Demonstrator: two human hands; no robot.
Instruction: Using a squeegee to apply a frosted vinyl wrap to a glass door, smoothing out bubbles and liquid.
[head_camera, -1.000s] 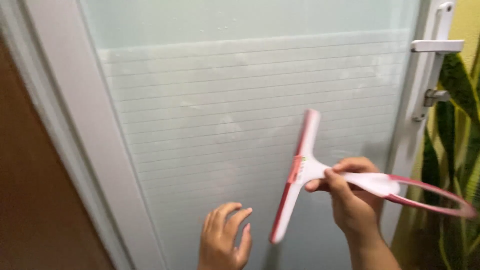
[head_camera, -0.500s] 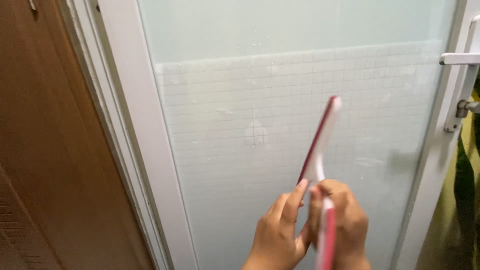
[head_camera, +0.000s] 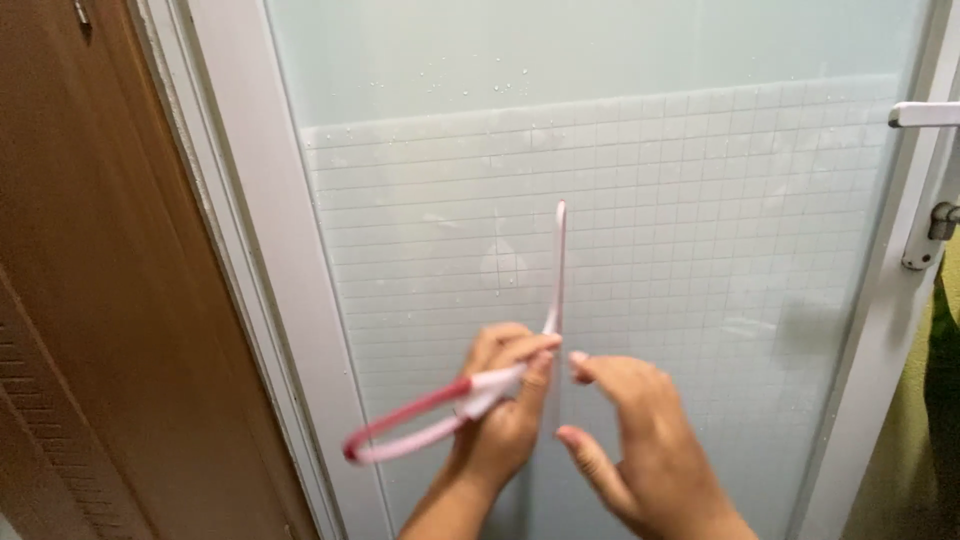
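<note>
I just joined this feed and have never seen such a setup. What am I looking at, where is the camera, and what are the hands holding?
There is no machine here: these are a person's two bare hands, filmed by a camera worn on the head and looking down at them. In front is a frosted glass door in a white frame, dotted with water drops, with a handle at the right and brown wood at the left. The left hand grips a pink squeegee, its blade upright against the glass. The right hand is open beside it, holding nothing.
</note>
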